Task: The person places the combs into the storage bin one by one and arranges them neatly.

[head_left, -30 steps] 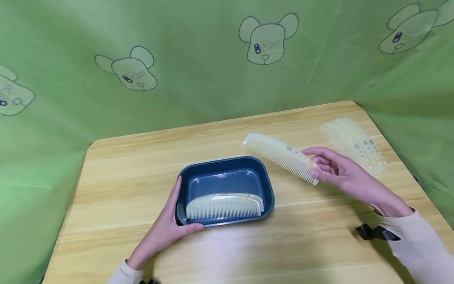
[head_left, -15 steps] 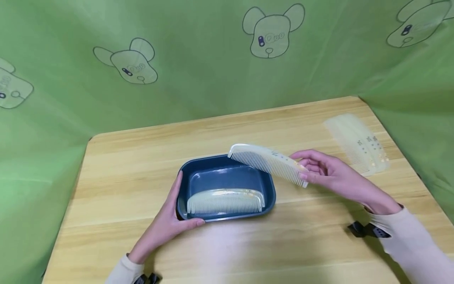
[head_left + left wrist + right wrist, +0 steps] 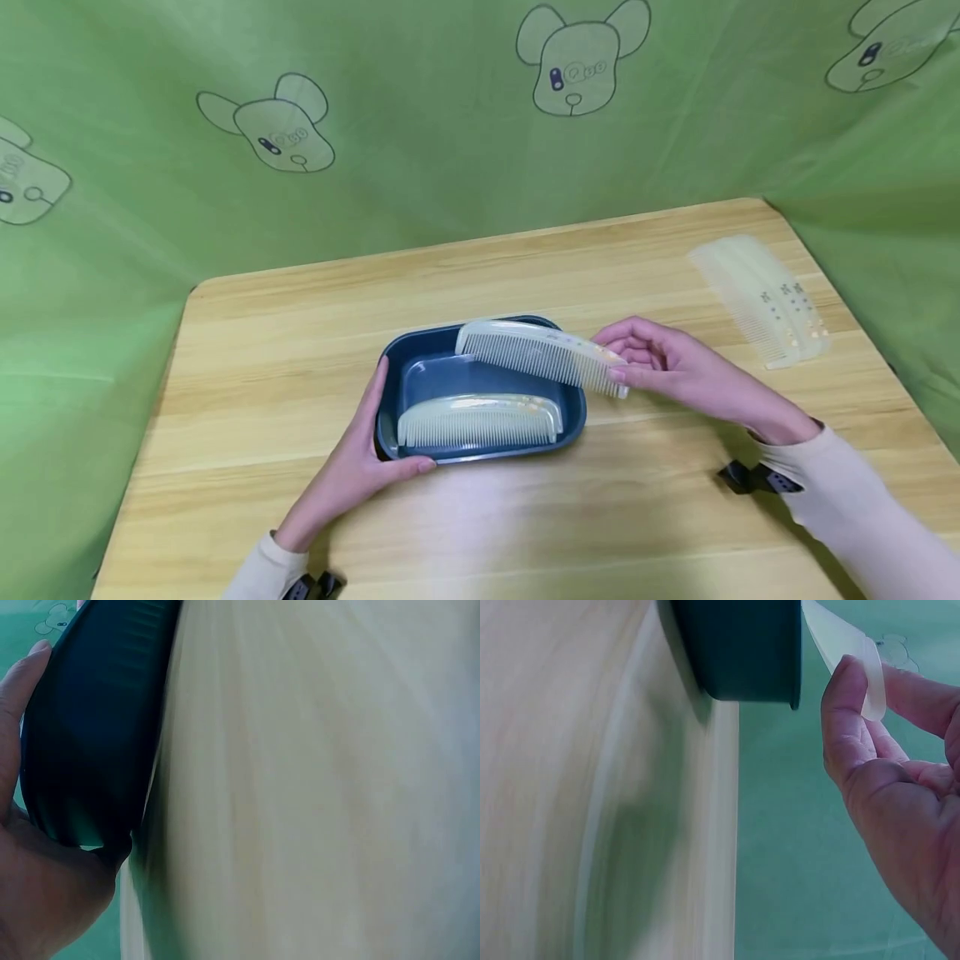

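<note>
My left hand [image 3: 354, 471] grips the left end of a dark blue rectangular box [image 3: 573, 421], thumb along the near wall and fingers along the left side. One pale comb [image 3: 480, 422] lies inside against the near wall, teeth toward me. Between thumb and fingers, my right hand [image 3: 667, 367] pinches the right end of a second pale comb [image 3: 525, 350] with small printed flowers. This comb slants over the box's far right part, its right end beyond the rim. In the right wrist view the pinched comb [image 3: 874, 679] appears edge-on, above the level of the rim.
Several more pale combs [image 3: 761, 292] lie overlapped at the back right of the wooden table [image 3: 285, 350]. A green cloth [image 3: 420, 167] with printed bear heads hangs behind and on both sides of the table.
My right hand has carried its comb left and slightly toward me, from beside the box to over it. My left hand keeps its grip on the box. The head view has shifted slightly.
</note>
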`<state>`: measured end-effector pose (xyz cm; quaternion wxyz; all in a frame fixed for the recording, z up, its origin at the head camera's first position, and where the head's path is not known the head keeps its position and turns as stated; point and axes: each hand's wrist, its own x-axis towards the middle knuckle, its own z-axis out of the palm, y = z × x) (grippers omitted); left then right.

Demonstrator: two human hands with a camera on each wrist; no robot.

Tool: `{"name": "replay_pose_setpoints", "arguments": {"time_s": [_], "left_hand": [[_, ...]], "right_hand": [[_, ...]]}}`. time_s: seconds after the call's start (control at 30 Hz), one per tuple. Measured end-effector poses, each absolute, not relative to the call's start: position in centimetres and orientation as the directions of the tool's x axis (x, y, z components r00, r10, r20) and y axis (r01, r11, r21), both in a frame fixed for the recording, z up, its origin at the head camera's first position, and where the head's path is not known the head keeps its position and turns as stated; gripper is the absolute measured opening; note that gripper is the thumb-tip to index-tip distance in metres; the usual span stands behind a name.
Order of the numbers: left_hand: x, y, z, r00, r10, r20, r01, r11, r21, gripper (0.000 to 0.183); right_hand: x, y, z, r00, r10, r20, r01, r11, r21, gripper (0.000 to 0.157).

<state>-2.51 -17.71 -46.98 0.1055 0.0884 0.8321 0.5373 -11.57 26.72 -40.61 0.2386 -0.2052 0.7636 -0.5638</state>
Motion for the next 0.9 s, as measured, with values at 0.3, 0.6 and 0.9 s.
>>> {"name": "replay_pose_setpoints", "arguments": {"time_s": [0.3,0.6,0.9], "left_hand": [[-2.4,-17.8,-47.0,-0.963,0.260,-0.075,0.038,0.404,0.914,0.140],[-2.5,-17.7,-47.1,-0.962,0.265,-0.067,0.046,0.398,0.916,0.141],[-2.6,-17.7,-47.1,-0.962,0.268,-0.061,0.053,0.397,0.916,0.141]], "right_hand": [[-11.5,25.2,-41.1,-0.778,-0.617,-0.121,-0.075,0.283,-0.956,0.038],[-11.2,23.9,-40.9,-0.763,-0.622,-0.175,-0.024,0.298,-0.954,0.037],[-11.0,22.7,-41.0,-0.743,-0.648,-0.169,-0.087,0.343,-0.935,0.035]]}}
